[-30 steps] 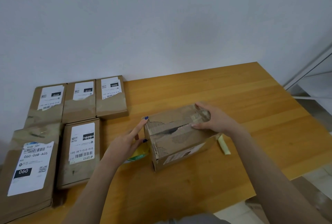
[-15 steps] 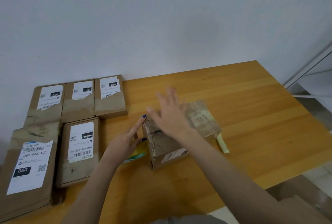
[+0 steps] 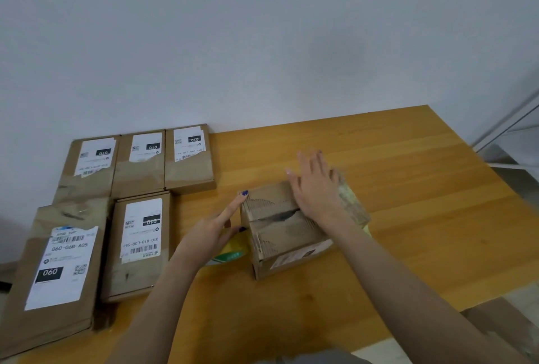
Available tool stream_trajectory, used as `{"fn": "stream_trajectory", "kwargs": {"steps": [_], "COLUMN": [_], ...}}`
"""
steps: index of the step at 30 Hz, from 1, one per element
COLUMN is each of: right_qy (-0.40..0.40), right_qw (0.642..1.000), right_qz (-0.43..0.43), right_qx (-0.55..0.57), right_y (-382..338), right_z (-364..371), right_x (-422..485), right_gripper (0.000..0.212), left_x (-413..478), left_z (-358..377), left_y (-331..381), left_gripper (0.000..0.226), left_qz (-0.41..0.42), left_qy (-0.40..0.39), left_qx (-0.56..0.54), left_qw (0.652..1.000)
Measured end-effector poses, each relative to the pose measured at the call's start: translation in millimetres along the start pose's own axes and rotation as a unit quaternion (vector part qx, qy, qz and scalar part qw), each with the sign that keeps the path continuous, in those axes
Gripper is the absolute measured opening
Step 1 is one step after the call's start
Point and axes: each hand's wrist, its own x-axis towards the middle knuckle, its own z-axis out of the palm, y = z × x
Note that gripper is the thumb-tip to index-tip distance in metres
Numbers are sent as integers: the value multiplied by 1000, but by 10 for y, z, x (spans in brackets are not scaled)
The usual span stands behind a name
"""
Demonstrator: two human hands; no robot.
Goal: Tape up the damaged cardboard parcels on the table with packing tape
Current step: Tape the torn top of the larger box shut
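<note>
1. My R hand point(image 3: 318, 188) had moved. 1 s earlier it sat on the far-right top edge of the small box point(image 3: 285, 235), and half a sec later it swept left across the top. Now it lay flat over the top's right part, fingers straight & spread, gripping nothing.
2. My L hand point(image 3: 214, 228) hadn't shifted: fingers straight, apart, braced vs. the box's left side, holding nothing.
3. The box stayed mid-tabletop point(image 3: 408, 188), w/ the tape roll point(image 3: 233, 251) just beside it under my L palm.
4. I judged that a smoothing pass on the tape. The torn seam point(image 3: 280, 214) still showed dark, and I couldn't tell if clear tape covered it.
</note>
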Motion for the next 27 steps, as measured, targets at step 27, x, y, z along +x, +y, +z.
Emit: {"fn": "stream_trajectory", "kwargs": {"steps": [27], "right_qy": [-186], "right_qw": [978], "right_qz": [-80], "right_qx": [-41], "right_y": [-591], "right_z": [-40], "right_x": [-422], "right_gripper": [108], "left_x": [25], "left_z": [-136], "left_y": [232], "left_gripper": [81], "left_qz": [-45], "left_qy": [-10], "left_qx": [37], "left_qw": [998]}}
